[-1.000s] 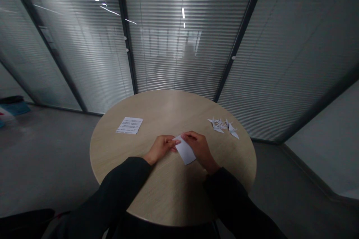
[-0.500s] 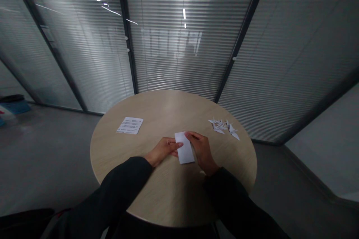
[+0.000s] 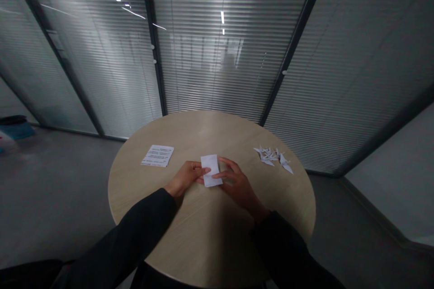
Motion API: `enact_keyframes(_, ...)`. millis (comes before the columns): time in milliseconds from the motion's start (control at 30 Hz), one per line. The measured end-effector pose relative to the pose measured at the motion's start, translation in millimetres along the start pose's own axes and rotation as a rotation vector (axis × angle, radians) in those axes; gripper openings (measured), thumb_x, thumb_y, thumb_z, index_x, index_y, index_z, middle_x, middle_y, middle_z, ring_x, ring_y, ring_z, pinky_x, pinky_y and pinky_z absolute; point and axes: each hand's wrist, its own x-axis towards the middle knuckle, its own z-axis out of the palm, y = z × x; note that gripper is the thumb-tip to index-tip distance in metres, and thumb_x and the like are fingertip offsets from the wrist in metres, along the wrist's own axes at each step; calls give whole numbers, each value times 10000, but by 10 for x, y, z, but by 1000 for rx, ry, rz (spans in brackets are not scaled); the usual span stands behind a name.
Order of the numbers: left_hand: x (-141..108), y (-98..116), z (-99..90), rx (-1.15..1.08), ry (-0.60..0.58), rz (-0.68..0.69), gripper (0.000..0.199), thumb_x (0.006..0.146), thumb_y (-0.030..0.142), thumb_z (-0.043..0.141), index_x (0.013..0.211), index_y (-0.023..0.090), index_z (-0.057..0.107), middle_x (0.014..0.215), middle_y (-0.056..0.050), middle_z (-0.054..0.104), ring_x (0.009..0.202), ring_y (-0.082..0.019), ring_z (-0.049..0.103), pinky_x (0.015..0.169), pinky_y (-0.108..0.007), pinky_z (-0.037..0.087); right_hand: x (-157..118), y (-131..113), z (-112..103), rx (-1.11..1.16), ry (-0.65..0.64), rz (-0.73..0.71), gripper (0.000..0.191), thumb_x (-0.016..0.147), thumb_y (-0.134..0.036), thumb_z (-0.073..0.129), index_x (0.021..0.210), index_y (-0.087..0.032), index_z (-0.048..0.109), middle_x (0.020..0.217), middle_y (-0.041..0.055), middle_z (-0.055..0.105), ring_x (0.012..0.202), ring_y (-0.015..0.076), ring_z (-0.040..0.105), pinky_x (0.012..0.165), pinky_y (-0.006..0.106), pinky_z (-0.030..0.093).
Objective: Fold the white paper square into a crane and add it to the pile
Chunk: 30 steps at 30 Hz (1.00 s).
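A small white folded paper (image 3: 211, 164) is held upright-looking above the middle of the round table. My left hand (image 3: 188, 176) pinches its left side, thumb on the front and fingers behind. My right hand (image 3: 235, 183) is at the paper's right side, its fingers spread, with one fingertip on the paper's face and another near the top right corner. Whether the right thumb touches the paper's lower edge is hard to make out.
The round wooden table (image 3: 203, 133) bears a stack of printed paper sheets (image 3: 158, 156) at the left and several white folded paper cranes (image 3: 267, 155) at the right. Behind it stand glass panels with blinds. A blue bin (image 3: 16, 128) is at the far left.
Both hands and the paper have moved left and slightly up. The paper looks shorter than before. My right hand's fingers have spread from their pinch at the top edge.
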Motion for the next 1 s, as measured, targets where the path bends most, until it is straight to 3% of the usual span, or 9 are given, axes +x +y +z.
enact_keyframes(233,54,-88,-45,10,-79,-37,411,645,458,790,790,81,708,701,-85,706,612,-147,643,658,-287,511,-2,21,-11,27,41,122,168,783,-415,693,774,-259,758,1309,82,568,1203,259,529,1049,460,388)
enact_keyframes(400,86,-254,-49,-1,-186,-48,506,671,554,737,863,88,692,769,-125,727,654,-183,688,673,-311,538,6,93,-6,65,130,200,211,763,-439,702,744,-232,736,1291,86,591,1151,244,570,1020,404,425)
enact_keyframes(533,78,-300,-21,53,-233,-56,536,688,603,694,851,92,685,765,-126,725,659,-196,693,674,-320,545,16,68,10,139,135,254,201,761,-417,689,779,-220,725,1160,85,668,1076,236,613,972,384,460)
enact_keyframes(667,56,-277,27,87,-266,-38,557,687,638,666,831,101,681,753,-115,720,656,-201,688,678,-330,546,23,12,20,233,147,376,231,727,-394,697,864,-208,699,936,71,718,874,223,666,784,337,536)
enact_keyframes(867,65,-299,70,50,-228,-32,597,658,656,678,889,105,684,766,-105,717,704,-209,686,737,-349,542,24,11,21,249,200,444,258,700,-392,695,869,-199,694,868,57,717,782,211,661,683,299,531)
enact_keyframes(1000,50,-245,104,16,-170,39,589,723,659,615,914,107,690,867,-112,712,801,-213,667,805,-362,524,18,33,29,276,212,494,259,691,-405,695,851,-201,698,803,51,720,722,207,658,636,293,526)
